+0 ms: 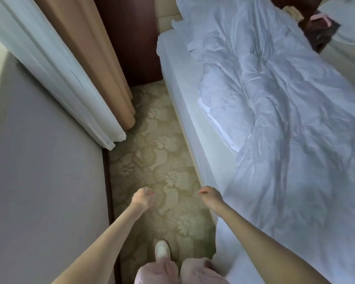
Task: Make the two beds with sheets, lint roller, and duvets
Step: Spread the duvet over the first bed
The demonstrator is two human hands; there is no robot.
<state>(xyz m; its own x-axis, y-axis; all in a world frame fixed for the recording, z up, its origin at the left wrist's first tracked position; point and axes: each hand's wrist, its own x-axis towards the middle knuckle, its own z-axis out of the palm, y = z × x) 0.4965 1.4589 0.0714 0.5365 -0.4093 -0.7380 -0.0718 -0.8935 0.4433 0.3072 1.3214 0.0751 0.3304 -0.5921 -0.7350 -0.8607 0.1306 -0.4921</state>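
A person stands in the narrow aisle of patterned carpet between a wall and the first bed, whose long axis runs straight ahead toward its head end. The right hand, fingers curled, pinches the hanging edge of the white sheet at the bed's aisle-side edge, close to the foot. From that grip the sheet's edge runs away along the mattress side to the far head corner, so any pull or tuck would seem to follow that line. Rumpled bedding lies heaped along the middle of the bed; whether it is the duvet cannot be told. The left hand hangs over the carpet, closed in a fist with nothing visible in it, level with the right hand but apart from the bed, making the right hand the nearer. A second bed shows at the far right.
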